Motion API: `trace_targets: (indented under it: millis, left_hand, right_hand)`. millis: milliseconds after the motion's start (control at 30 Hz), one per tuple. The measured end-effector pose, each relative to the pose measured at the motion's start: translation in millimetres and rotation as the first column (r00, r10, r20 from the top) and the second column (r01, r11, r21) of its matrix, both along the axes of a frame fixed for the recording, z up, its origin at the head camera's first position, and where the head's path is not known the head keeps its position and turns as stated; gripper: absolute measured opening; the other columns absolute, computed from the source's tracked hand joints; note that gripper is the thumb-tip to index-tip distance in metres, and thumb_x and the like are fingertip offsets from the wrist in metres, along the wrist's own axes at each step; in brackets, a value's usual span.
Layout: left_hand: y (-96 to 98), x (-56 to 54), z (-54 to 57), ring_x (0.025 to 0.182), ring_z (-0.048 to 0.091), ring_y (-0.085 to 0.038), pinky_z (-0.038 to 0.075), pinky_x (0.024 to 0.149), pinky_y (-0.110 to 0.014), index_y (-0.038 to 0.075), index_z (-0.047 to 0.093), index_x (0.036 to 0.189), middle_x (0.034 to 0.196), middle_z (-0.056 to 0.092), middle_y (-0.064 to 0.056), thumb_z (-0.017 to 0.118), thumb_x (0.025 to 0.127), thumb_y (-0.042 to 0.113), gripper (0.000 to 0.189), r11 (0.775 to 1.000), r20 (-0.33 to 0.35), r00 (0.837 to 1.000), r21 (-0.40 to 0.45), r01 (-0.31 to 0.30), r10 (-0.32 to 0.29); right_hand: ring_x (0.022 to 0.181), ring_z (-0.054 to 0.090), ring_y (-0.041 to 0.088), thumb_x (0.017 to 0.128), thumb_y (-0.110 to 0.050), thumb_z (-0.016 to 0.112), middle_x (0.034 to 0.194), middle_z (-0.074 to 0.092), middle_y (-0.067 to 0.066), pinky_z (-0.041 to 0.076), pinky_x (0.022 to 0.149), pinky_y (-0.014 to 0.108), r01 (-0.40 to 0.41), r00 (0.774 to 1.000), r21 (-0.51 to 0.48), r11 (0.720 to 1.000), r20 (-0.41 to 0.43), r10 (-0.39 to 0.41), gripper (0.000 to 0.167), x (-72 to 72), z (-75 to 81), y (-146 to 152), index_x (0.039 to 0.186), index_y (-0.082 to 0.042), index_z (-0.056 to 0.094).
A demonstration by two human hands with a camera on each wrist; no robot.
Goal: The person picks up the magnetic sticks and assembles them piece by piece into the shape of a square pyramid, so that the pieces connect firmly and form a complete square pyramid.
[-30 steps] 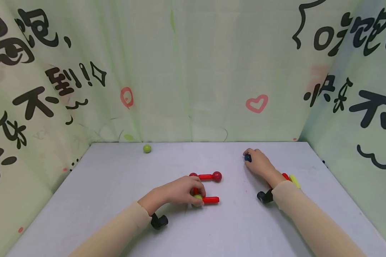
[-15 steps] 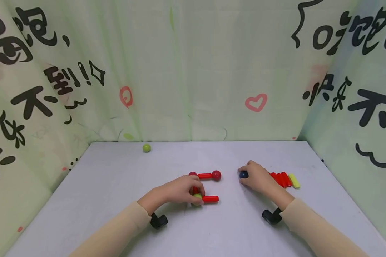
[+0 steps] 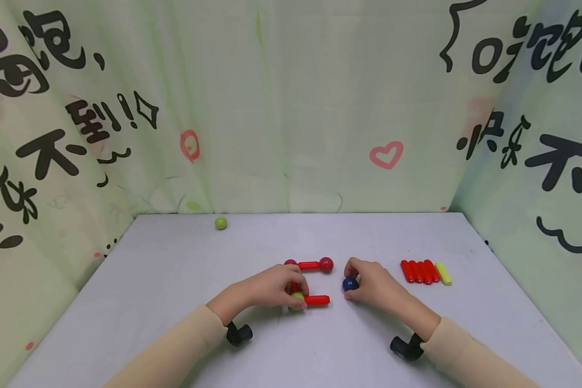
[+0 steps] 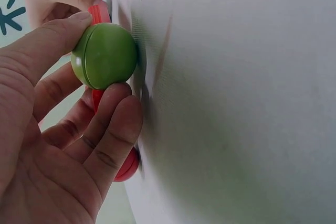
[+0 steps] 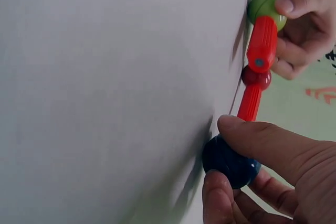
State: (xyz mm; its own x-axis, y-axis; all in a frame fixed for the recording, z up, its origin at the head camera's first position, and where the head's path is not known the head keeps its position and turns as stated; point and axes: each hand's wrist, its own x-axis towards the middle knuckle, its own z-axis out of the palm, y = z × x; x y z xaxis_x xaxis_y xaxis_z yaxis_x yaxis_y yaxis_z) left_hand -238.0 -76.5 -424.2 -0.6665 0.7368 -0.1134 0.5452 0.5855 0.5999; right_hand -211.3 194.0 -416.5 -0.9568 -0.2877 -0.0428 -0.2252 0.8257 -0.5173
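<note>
My left hand [image 3: 276, 288] pinches a green ball [image 4: 105, 56] between thumb and fingers at the near corner of a small frame of rods and balls. From that ball a red rod [image 3: 317, 300] points right; its free end shows a small grey spot in the right wrist view. Another red rod, mostly hidden by the hand, runs back to a red ball [image 3: 290, 262]. The far red rod [image 3: 309, 265] joins that ball to a second red ball [image 3: 326, 264]. Right of the frame, my right hand [image 3: 375, 284] pinches a dark blue ball [image 5: 231, 162], apart from the near rod's end.
Several red rods [image 3: 419, 271] lie side by side on the white table [image 3: 349, 345] at right, with a yellow-green rod [image 3: 443, 274] beside them. A loose green ball [image 3: 221, 223] sits near the back edge. Printed curtains [image 3: 315, 108] enclose the back and sides.
My right hand has brought the blue ball from the back right toward the front and left, closer to the frame, uncovering the row of rods. The left hand stays put on the green ball.
</note>
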Motion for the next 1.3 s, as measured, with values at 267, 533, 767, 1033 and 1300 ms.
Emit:
trace_targets:
  millis: [267, 533, 767, 1033, 1300]
  left_hand:
    - [1.2, -1.1, -0.8, 0.091, 0.056, -0.006, 0.051, 0.076, -0.021, 0.028, 0.074, 0.101, 0.099, 0.059, 0.011, 0.081, 0.089, 0.028, 0.013, 1.0, 0.026, 1.0, 0.0, -0.017, 0.017]
    - [2.1, -1.7, -4.0, 0.087, 0.055, -0.006, 0.05, 0.075, -0.02, 0.028, 0.073, 0.098, 0.098, 0.058, 0.011, 0.082, 0.089, 0.03, 0.014, 1.0, 0.017, 1.0, -0.022, -0.014, 0.014]
    - [-0.2, -1.3, -4.1, 0.086, 0.055, -0.006, 0.051, 0.074, -0.02, 0.027, 0.069, 0.099, 0.098, 0.057, 0.011, 0.082, 0.088, 0.032, 0.018, 0.999, -0.043, 0.999, -0.031, -0.017, 0.016]
    - [2.6, 2.8, 3.5, 0.082, 0.055, -0.004, 0.049, 0.073, -0.02, 0.024, 0.071, 0.107, 0.1, 0.058, 0.01, 0.081, 0.089, 0.035, 0.023, 0.995, -0.132, 0.991, -0.098, -0.036, 0.023]
    - [14.4, 12.5, 2.1, 0.079, 0.057, 0.0, 0.05, 0.072, -0.019, 0.024, 0.073, 0.118, 0.11, 0.067, 0.01, 0.077, 0.092, 0.04, 0.031, 0.979, -0.304, 0.953, -0.199, -0.046, -0.017]
  right_hand:
    - [0.074, 0.056, 0.015, 0.077, -0.012, 0.091, 0.094, 0.067, 0.001, 0.053, 0.067, 0.027, -0.023, 0.999, -0.064, 0.998, 0.033, 0.025, 0.036, 6.3, -0.9, -11.4, 0.099, -0.014, 0.063]
    - [0.073, 0.058, 0.015, 0.073, -0.017, 0.094, 0.1, 0.068, 0.002, 0.056, 0.069, 0.026, -0.081, 0.986, -0.124, 0.989, 0.133, 0.097, 0.044, 9.4, -2.8, -15.7, 0.105, -0.014, 0.063]
    - [0.069, 0.059, 0.014, 0.077, -0.019, 0.092, 0.097, 0.069, 0.002, 0.055, 0.066, 0.025, -0.096, 0.987, -0.138, 0.986, 0.117, 0.113, 0.041, 12.0, -3.5, -16.6, 0.105, -0.013, 0.063]
    - [0.073, 0.059, 0.013, 0.079, -0.023, 0.09, 0.095, 0.069, 0.0, 0.054, 0.067, 0.025, -0.085, 0.988, -0.129, 0.988, 0.114, 0.1, 0.039, 11.9, -1.4, -18.1, 0.108, -0.013, 0.065]
    - [0.076, 0.061, 0.015, 0.09, -0.028, 0.08, 0.092, 0.069, 0.0, 0.054, 0.068, 0.029, -0.022, 0.998, -0.062, 0.998, 0.053, 0.025, 0.026, 6.6, 9.3, -2.0, 0.107, -0.012, 0.069]
